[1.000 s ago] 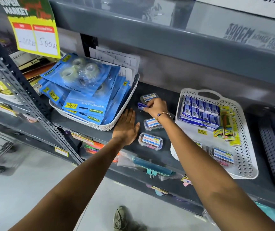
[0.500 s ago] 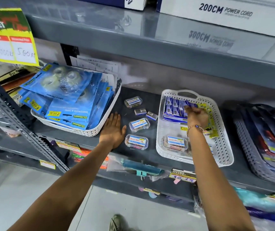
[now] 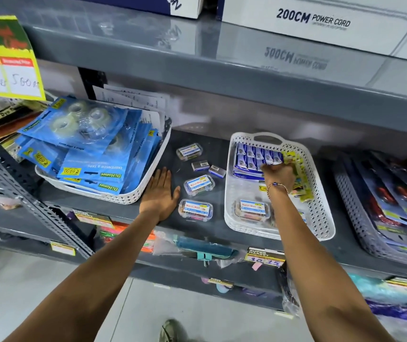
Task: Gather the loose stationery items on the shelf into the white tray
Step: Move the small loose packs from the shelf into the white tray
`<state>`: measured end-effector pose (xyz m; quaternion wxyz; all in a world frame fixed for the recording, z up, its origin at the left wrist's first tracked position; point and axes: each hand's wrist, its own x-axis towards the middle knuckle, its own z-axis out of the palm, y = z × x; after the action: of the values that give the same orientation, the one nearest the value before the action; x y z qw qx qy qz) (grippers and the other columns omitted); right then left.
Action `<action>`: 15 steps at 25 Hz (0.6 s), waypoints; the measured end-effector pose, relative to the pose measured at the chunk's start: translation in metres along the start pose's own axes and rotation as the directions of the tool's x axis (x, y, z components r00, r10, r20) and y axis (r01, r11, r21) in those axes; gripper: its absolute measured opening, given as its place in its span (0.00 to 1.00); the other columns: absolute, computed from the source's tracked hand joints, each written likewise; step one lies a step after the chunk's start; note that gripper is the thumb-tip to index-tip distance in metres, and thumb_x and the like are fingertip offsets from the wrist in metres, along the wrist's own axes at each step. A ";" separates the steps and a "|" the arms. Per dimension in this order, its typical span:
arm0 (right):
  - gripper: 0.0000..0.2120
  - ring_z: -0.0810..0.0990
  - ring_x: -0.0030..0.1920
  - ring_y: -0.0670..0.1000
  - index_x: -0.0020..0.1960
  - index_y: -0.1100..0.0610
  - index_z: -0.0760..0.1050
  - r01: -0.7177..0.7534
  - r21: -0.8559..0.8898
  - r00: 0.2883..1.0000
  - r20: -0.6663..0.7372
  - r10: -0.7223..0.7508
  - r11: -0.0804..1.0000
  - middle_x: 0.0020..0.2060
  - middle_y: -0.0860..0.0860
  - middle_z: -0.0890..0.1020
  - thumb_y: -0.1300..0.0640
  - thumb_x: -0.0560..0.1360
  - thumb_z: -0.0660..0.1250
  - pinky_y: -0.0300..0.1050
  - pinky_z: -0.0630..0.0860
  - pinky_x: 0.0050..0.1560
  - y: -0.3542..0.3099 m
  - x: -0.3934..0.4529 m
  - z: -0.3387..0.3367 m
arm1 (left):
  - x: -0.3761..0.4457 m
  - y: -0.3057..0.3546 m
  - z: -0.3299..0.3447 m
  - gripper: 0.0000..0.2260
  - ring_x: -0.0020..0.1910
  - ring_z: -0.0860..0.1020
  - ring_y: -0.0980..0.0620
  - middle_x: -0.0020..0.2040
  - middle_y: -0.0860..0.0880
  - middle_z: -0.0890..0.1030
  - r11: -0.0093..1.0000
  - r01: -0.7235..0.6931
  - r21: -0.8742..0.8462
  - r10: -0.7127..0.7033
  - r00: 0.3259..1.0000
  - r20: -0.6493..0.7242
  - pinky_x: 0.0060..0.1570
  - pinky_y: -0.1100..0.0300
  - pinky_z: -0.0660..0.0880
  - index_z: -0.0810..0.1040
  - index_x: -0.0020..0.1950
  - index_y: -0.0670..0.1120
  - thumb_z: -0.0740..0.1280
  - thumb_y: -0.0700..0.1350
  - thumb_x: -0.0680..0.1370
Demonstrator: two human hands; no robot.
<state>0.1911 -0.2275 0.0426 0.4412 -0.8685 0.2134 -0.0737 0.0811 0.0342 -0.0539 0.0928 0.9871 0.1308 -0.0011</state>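
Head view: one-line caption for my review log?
Right hand reaches into white tray; left hand flat on shelf beside loose boxes.

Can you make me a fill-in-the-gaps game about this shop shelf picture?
1. The left hand lies flat on the ____.
2. The right hand is inside the white ____.
3. Loose clear boxes left on the shelf: ____.
4. The big box up top says 200CM POWER ____.

Missing words: shelf, tray, three, CORD

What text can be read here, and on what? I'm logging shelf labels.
"200CM POWER CORD": white box.
"D.Homes", "DISPENSER & TAPE", "69.00": blue tape packs.
"Maruti Mart": clear cases.
"500": yellow sign.
"30 15": price tag.
Smaller print: blurred.
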 end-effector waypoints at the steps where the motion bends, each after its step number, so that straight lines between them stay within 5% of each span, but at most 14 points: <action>1: 0.15 0.81 0.56 0.62 0.38 0.66 0.78 0.005 -0.032 1.000 0.000 -0.005 0.999 0.53 0.62 0.83 0.53 0.72 0.70 0.50 0.76 0.55 -0.002 -0.001 -0.001 | 0.000 0.000 0.000 0.29 0.78 0.44 0.49 0.79 0.45 0.45 1.000 0.000 -0.002 0.000 1.000 -0.003 0.76 0.54 0.41 0.44 0.78 0.42 0.45 0.56 0.81; 3: 0.17 0.80 0.56 0.63 0.33 0.66 0.73 0.019 -0.098 1.000 0.011 -0.018 0.995 0.53 0.64 0.82 0.55 0.73 0.68 0.51 0.76 0.54 -0.006 -0.004 -0.003 | -0.001 0.000 0.000 0.29 0.78 0.44 0.49 0.79 0.45 0.45 1.000 -0.001 -0.002 0.001 1.000 -0.008 0.76 0.54 0.41 0.44 0.78 0.42 0.45 0.56 0.81; 6: 0.12 0.81 0.53 0.63 0.45 0.63 0.82 0.125 -0.169 0.992 -0.001 -0.127 0.978 0.51 0.63 0.83 0.56 0.73 0.64 0.49 0.78 0.48 -0.014 -0.010 0.005 | 0.000 0.001 0.000 0.29 0.78 0.43 0.49 0.79 0.45 0.45 1.000 0.001 0.000 -0.001 1.000 -0.009 0.75 0.55 0.40 0.43 0.78 0.42 0.45 0.56 0.81; 8: 0.12 0.83 0.48 0.62 0.43 0.65 0.82 0.287 -0.211 0.958 0.045 -0.284 0.934 0.46 0.65 0.84 0.60 0.72 0.61 0.46 0.78 0.43 -0.025 -0.020 0.017 | -0.001 0.001 -0.001 0.29 0.78 0.43 0.49 0.79 0.45 0.45 1.000 -0.002 -0.003 0.002 1.000 -0.002 0.75 0.56 0.39 0.43 0.78 0.42 0.45 0.56 0.81; 11: 0.11 0.84 0.41 0.59 0.40 0.63 0.83 0.566 -0.218 0.817 0.275 -0.507 0.795 0.39 0.62 0.85 0.65 0.70 0.62 0.42 0.76 0.41 -0.050 -0.042 0.041 | -0.002 0.002 -0.001 0.29 0.78 0.44 0.48 0.79 0.44 0.46 1.000 -0.018 -0.025 0.018 1.000 -0.019 0.76 0.55 0.41 0.45 0.78 0.41 0.46 0.56 0.81; 15: 0.10 0.82 0.51 0.60 0.49 0.60 0.83 0.701 -0.236 0.679 0.509 -0.529 0.673 0.49 0.59 0.85 0.65 0.73 0.65 0.48 0.79 0.53 -0.068 -0.052 0.081 | -0.001 0.003 0.001 0.30 0.78 0.47 0.47 0.79 0.43 0.50 1.000 -0.005 0.008 0.005 0.999 -0.046 0.76 0.55 0.44 0.47 0.77 0.40 0.47 0.56 0.81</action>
<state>0.1912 -0.1103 0.0514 0.2281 -0.9562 -0.1836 0.0041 0.0809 0.0311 -0.0540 0.0857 0.9875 0.1305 0.0214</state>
